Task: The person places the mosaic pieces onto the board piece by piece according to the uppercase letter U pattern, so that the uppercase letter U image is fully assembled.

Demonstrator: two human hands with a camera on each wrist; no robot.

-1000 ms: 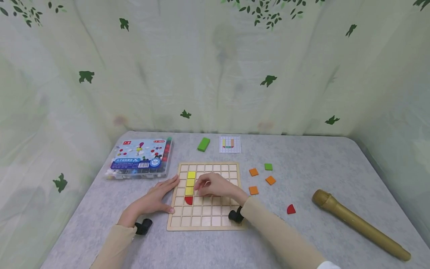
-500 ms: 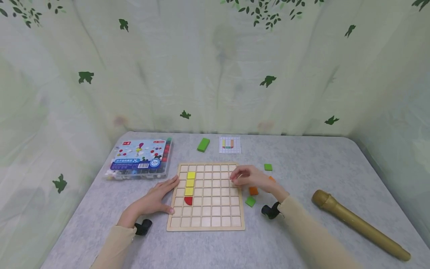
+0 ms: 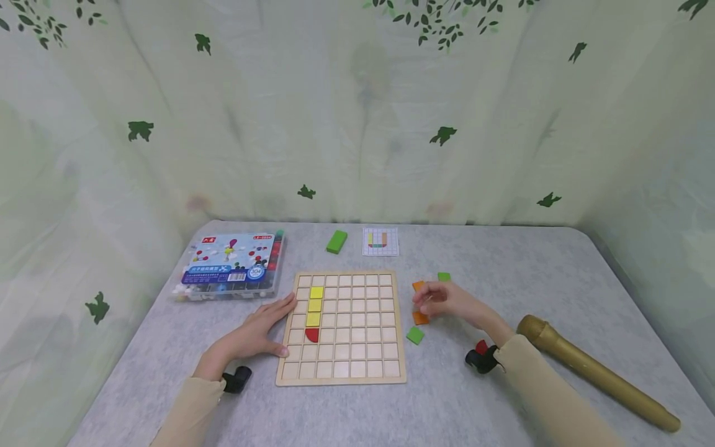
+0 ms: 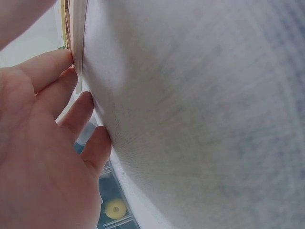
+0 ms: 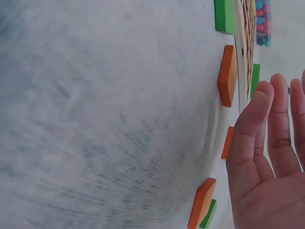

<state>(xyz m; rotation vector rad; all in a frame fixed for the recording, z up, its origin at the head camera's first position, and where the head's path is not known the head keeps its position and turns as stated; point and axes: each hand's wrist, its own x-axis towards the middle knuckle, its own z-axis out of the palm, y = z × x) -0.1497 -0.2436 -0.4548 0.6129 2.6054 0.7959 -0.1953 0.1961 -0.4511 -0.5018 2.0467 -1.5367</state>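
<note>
A wooden grid board [image 3: 357,352] lies on the table, with a column of three yellow square tiles [image 3: 314,305] and a red quarter-round tile [image 3: 312,335] below them. My left hand [image 3: 258,332] rests along the board's left edge, fingers extended, thumb at its lower left. Right of the board my right hand [image 3: 447,303] hovers over orange square tiles [image 3: 421,318], thumb close to index fingertip. In the right wrist view nothing shows between those fingertips, and three orange tiles [image 5: 228,76] lie beyond the hand. One is hidden behind it in the head view.
Green tiles [image 3: 415,336] lie near the orange ones; another red tile [image 3: 481,346] shows by the right wrist. A pattern card [image 3: 381,242] and green block [image 3: 337,242] stand behind the board. A plastic box [image 3: 229,267] is back left, a brown stick [image 3: 600,372] right.
My right hand has moved from over the board rightward to above the orange tiles. The left hand has stayed at the board's edge, and the tiles on the board look the same.
</note>
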